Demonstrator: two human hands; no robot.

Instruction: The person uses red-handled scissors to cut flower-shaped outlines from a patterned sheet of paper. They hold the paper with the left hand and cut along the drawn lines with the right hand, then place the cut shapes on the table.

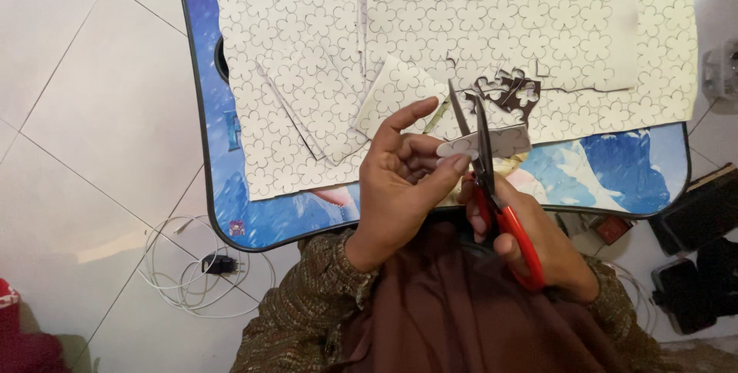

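Observation:
My left hand (400,181) pinches a small white paper piece (503,141) printed with flower outlines, held above the near edge of a small blue table (623,169). My right hand (538,246) grips red-handled scissors (480,162), whose blades stand slightly apart and cross the paper piece. Just beyond the blade tips lie dark cut scraps (511,90) on the sheets.
Large white sheets (500,19) with flower outlines cover most of the table, and several smaller cut sheets (315,104) overlap on the left. A white cable with a black plug (207,265) lies on the tiled floor at the left. Dark objects (692,265) sit on the floor at the right.

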